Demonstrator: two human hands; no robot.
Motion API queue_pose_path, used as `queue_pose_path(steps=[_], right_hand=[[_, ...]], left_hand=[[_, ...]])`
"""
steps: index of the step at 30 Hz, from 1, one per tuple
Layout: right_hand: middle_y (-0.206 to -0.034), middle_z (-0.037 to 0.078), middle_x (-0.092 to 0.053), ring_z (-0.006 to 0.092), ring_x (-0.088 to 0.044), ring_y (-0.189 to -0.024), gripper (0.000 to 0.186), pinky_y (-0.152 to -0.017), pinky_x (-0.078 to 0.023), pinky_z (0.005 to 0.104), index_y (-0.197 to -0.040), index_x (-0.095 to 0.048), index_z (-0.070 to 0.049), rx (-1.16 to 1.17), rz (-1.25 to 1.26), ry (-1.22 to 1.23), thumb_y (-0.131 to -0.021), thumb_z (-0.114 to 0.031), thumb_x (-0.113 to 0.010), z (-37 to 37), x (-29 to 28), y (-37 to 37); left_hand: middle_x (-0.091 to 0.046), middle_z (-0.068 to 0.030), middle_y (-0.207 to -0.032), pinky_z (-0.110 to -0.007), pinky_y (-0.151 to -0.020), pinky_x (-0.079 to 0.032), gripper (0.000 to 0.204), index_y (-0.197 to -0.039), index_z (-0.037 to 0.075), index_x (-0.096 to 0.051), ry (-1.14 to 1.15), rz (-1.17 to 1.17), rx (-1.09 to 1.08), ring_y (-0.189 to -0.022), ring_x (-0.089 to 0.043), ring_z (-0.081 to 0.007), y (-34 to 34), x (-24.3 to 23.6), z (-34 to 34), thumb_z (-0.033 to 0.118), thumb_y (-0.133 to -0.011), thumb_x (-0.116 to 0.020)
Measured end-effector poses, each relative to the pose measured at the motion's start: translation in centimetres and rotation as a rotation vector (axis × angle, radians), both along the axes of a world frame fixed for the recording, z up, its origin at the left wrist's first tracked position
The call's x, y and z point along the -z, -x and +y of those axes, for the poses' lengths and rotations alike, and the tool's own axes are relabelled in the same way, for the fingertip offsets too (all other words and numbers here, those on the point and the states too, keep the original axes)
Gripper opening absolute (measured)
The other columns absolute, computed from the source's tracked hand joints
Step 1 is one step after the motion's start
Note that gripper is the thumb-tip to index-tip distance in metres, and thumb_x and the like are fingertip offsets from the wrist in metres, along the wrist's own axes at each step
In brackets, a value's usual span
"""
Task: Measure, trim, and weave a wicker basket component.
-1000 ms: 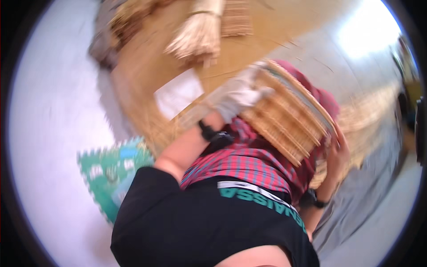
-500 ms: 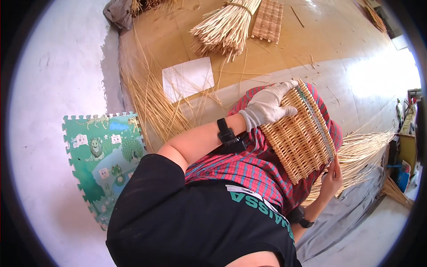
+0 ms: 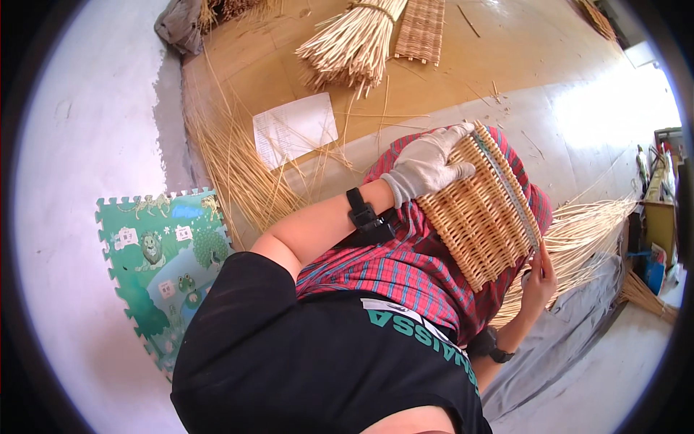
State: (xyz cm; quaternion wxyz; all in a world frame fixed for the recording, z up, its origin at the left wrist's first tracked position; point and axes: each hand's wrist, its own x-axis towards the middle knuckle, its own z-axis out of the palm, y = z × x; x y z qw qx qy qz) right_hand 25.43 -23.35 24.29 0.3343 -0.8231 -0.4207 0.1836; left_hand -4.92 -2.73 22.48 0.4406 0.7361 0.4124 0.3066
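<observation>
My left hand [image 3: 430, 163], in a pale glove, grips the upper end of a woven wicker panel [image 3: 466, 224] lying over the red plaid cloth [image 3: 387, 264] on my lap. A grey measuring tape [image 3: 504, 176] runs along the panel's right side. My bare right hand [image 3: 541, 276] has its fingers closed on the panel's lower right corner, at the tape's end; whether it holds the tape too is unclear. Both wrists wear black straps.
A tied bundle of pale sticks [image 3: 347, 47], a flat woven piece [image 3: 419, 29] and a paper sheet [image 3: 295, 129] lie ahead. Loose strands [image 3: 238, 181] spread at left beside a green foam mat [image 3: 159, 275]. Long strands [image 3: 585, 224] and cluttered shelving [image 3: 661, 217] are at right.
The blur of a second ago has cleared and the view has shifted. Both hands still grip the panel, which has moved only slightly against the lap.
</observation>
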Motion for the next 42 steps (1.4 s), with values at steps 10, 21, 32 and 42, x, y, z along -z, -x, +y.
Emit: queue_pose_path(steps=[10,21,32,42], right_hand=[[-0.084,0.013,-0.068,0.0289,-0.065,-0.077,0.026,-0.07,-0.051,0.0386,-0.115,-0.074,-0.02,-0.031,-0.13,-0.039,-0.091,-0.025,-0.068,1.1,-1.3,1.3],[-0.081,0.01,-0.068,0.0279,-0.064,-0.077,0.025,-0.068,-0.051,0.04,-0.112,-0.075,-0.02,0.004,-0.138,-0.085,-0.089,-0.024,-0.067,-0.2,-0.7,0.1],[-0.081,0.012,-0.068,0.0293,-0.066,-0.079,0.023,-0.069,-0.052,0.0406,-0.109,-0.076,-0.02,0.006,-0.145,-0.124,-0.088,-0.026,-0.068,-0.1,-0.6,0.4],[-0.084,0.012,-0.069,0.0255,-0.066,-0.075,0.026,-0.068,-0.052,0.0364,-0.114,-0.074,-0.018,-0.014,-0.137,-0.135,-0.09,-0.025,-0.069,-0.1,-0.9,0.2]], left_hand=[[-0.055,-0.0166,-0.14,-0.037,-0.111,-0.038,0.065,-0.144,0.003,-0.046,-0.12,0.004,0.034,-0.131,-0.051,-0.0261,-0.2,-0.5,0.3,0.033,-0.091,-0.07],[-0.061,-0.0111,-0.131,-0.034,-0.102,-0.045,0.061,-0.143,0.005,-0.048,-0.152,0.052,-0.005,-0.116,-0.058,-0.0194,-2.2,-1.0,-0.4,0.027,-0.092,-0.072],[-0.055,-0.0121,-0.136,-0.034,-0.104,-0.043,0.06,-0.143,0.003,-0.047,-0.107,0.017,0.011,-0.121,-0.054,-0.02,-1.8,-0.4,0.0,0.025,-0.093,-0.072],[-0.058,-0.0101,-0.128,-0.031,-0.1,-0.044,0.053,-0.143,0.003,-0.045,0.042,-0.089,-0.023,-0.113,-0.055,-0.0152,-0.3,1.5,1.3,0.03,-0.101,-0.06]])
